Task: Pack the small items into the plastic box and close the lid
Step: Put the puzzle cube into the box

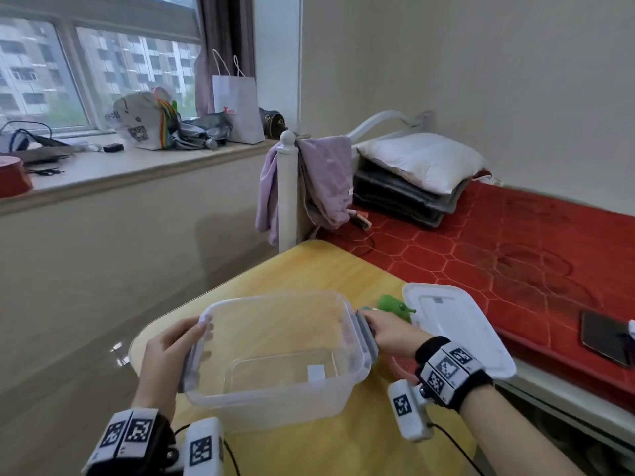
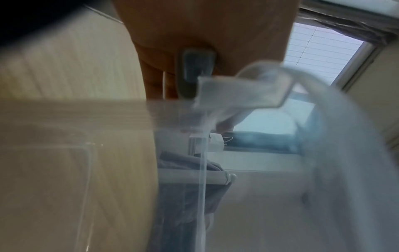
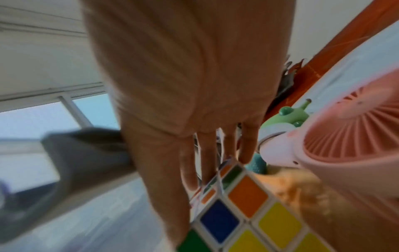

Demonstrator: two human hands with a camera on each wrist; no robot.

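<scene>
A clear, empty plastic box (image 1: 268, 400) sits at the middle of the yellow table (image 1: 302, 269). My left hand (image 1: 199, 329) grips its left rim, with the grey latch (image 2: 194, 73) against the palm. My right hand (image 1: 371, 319) keeps its fingers (image 3: 207, 153) straight, and its thumb side presses on the right grey latch (image 3: 86, 153). The white lid (image 1: 457, 324) lies flat to the right of the box. A green toy (image 1: 393, 304) stands between box and lid. Below my right hand lie a colour cube (image 3: 248, 213) and a pink fan (image 3: 349, 136).
A bed with a red cover (image 1: 515, 252) runs along the table's right side, and a dark phone (image 1: 604, 336) lies on it. A towel hangs on the white bedpost (image 1: 287, 187) beyond the table. The window sill at the back left holds bags.
</scene>
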